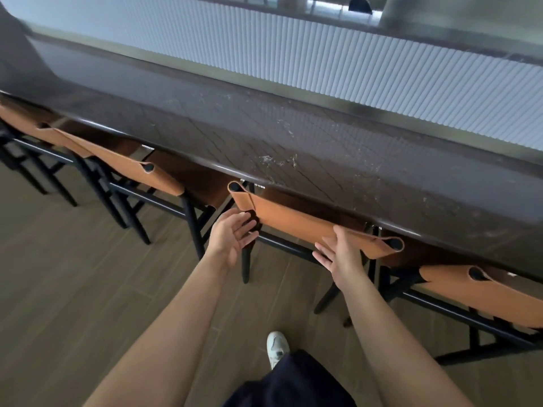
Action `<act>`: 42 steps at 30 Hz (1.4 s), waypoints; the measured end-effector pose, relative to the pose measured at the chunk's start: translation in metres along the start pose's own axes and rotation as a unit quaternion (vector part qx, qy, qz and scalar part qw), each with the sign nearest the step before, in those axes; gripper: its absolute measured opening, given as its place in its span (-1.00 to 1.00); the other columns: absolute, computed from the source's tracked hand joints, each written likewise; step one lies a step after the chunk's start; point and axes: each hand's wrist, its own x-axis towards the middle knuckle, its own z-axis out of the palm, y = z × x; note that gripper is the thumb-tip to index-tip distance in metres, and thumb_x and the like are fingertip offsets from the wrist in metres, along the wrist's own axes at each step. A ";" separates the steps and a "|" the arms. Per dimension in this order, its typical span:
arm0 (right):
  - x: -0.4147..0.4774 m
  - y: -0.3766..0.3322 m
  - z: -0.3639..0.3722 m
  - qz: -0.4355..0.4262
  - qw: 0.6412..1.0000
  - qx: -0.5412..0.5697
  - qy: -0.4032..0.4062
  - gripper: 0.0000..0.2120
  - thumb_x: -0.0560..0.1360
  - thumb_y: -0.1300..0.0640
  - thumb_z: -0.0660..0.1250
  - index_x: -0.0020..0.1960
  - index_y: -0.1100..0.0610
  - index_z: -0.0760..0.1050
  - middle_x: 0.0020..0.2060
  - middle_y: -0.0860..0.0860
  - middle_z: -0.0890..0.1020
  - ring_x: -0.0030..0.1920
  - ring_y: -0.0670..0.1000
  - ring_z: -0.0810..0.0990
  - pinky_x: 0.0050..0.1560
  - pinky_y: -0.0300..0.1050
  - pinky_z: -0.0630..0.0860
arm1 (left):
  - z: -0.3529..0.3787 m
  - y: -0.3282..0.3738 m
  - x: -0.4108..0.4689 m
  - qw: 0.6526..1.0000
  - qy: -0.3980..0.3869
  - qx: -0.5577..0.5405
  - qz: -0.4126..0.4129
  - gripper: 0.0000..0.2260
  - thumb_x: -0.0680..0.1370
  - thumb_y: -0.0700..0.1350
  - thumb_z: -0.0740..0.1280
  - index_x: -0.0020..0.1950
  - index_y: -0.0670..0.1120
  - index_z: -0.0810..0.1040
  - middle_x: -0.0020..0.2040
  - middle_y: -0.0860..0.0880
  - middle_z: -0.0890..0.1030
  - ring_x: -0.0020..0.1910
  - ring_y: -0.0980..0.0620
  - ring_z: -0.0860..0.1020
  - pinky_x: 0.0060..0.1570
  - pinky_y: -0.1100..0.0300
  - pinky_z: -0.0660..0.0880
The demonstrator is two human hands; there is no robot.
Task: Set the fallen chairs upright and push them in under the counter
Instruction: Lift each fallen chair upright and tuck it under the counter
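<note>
Past the dark shorts (293, 380) and white shoe (276, 346), both hands are released. The left hand (233, 235) is relaxed and the right hand (338, 255) splayed at the tan leather backrest (299, 220) of the middle chair (282, 245), which stands upright under the counter (293, 148). The leather likely yields, so grip the stiff black frame.

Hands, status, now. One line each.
Left hand: open, fingers relaxed, holding nothing.
Right hand: open, fingers straight, thumb at the middle chair's tan backrest, gripping nothing.
</note>
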 end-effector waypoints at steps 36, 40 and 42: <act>-0.051 0.136 0.364 0.000 0.949 -0.217 -0.230 -0.77 0.61 0.02 0.22 0.13 0.10 0.58 0.10 0.03 0.66 0.13 0.01 0.63 0.10 -0.05 0.61 | -0.314 0.202 0.018 0.978 0.174 0.010 0.114 -0.74 0.56 -0.16 0.30 0.24 -0.05 0.48 0.09 -0.09 0.66 0.12 -0.06 0.62 0.10 0.05 0.55; -0.031 0.130 0.400 0.021 0.946 -0.235 -0.222 -0.75 0.61 0.01 0.23 0.14 0.14 0.56 0.08 0.04 0.66 0.09 0.01 0.64 -0.01 -0.09 0.62 | -0.313 0.226 0.051 0.979 0.174 -0.001 0.109 -0.80 0.56 -0.15 0.30 0.19 -0.05 0.50 0.08 -0.09 0.67 0.08 -0.05 0.64 0.09 0.04 0.56; -0.022 0.126 0.414 0.036 0.946 -0.236 -0.218 -0.73 0.62 -0.01 0.23 0.18 0.13 0.54 0.06 0.03 0.67 0.06 -0.01 0.65 -0.14 -0.14 0.62 | -0.312 0.234 0.069 0.982 0.167 -0.003 0.093 -0.82 0.57 -0.14 0.30 0.16 -0.06 0.51 0.07 -0.09 0.68 0.07 -0.05 0.65 0.10 0.03 0.56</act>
